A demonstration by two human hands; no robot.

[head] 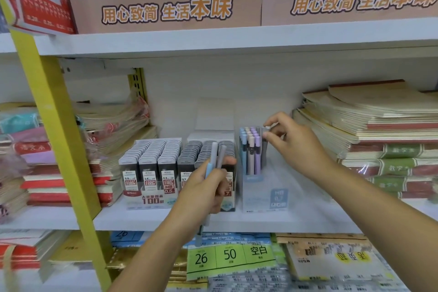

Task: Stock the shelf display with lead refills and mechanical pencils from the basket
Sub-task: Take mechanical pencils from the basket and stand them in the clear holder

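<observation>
On the white shelf [308, 218] a display of lead refill packs [151, 168] stands left of a clear pencil box [263, 192] holding upright pastel mechanical pencils [248, 149]. My left hand [206, 187] grips a bunch of mechanical pencils [216, 156] in front of the refill display; their tips stick out below my fist. My right hand [291, 140] reaches over the clear box and pinches the top of a grey pencil [265, 147] standing at the right end of the rows. The basket is out of view.
Stacks of notebooks [379, 130] fill the shelf to the right, and wrapped notebooks [111, 123] lie on the left. A yellow upright [57, 137] crosses the left side. Brown cartons [166, 5] sit on the shelf above. Paper pads [232, 258] lie below.
</observation>
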